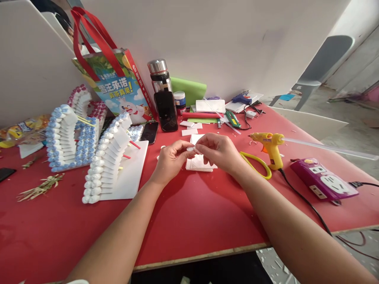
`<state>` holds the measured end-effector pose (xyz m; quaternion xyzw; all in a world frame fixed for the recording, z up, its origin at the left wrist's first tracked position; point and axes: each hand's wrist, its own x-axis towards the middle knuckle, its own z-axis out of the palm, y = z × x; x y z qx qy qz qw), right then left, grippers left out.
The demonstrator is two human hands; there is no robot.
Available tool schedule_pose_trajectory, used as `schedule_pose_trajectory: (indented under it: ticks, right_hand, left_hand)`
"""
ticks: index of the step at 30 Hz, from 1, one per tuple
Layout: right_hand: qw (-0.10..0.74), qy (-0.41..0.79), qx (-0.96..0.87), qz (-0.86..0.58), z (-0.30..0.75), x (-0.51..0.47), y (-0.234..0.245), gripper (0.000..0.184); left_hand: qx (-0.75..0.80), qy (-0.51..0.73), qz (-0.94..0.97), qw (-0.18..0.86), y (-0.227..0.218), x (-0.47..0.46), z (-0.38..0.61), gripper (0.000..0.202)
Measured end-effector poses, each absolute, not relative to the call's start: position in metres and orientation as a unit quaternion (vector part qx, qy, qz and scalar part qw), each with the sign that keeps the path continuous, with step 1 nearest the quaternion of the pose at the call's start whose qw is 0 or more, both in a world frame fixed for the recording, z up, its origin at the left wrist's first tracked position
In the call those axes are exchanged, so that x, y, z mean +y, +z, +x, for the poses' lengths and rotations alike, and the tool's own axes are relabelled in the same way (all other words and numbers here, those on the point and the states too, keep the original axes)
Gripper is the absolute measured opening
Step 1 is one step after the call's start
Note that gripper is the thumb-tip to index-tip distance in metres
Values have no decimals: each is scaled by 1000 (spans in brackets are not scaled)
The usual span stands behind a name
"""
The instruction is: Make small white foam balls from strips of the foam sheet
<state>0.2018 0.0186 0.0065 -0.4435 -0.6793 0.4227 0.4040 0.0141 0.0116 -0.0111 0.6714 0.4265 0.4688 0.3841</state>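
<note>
Between thumb and fingers, my left hand (170, 161) pinches a small round white piece (190, 149), whose exact kind I cannot make out. My right hand (219, 152) is closed at the same piece, its fingertips touching the right side. Beneath both hands lies a stack of white paper squares (199, 163) on the red table (204, 221). To the left stands a curved model (108, 165) with rows of white rolled pieces on a white board (137, 173). A similar blue and white model (69, 138) is farther left.
A yellow glue gun (271, 146) with a long clear stick stands right, near a purple power strip (324, 179) and a yellow ring (260, 169). At the back are a bottle (161, 75), a phone (150, 132), a green utility knife (232, 118) and a colourful bag (118, 86).
</note>
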Motion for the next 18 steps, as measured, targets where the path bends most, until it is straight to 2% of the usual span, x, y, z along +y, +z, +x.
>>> schedule_pose_trajectory:
  ticks: [4, 8, 11, 18]
  right_hand:
    - [384, 491, -653, -430, 203, 20, 6, 16]
    - [383, 498, -651, -426, 203, 21, 4, 20]
    - [391, 446, -679, -433, 202, 21, 2, 16]
    - [398, 288, -728, -478, 200, 17, 6, 7]
  left_hand:
    - [427, 463, 692, 354, -10, 11, 14, 21]
    - [428, 453, 706, 336, -9, 10, 14, 20]
    - [435, 448, 706, 334, -10, 10, 13, 21]
    - [440, 467, 653, 404, -8, 10, 17, 27]
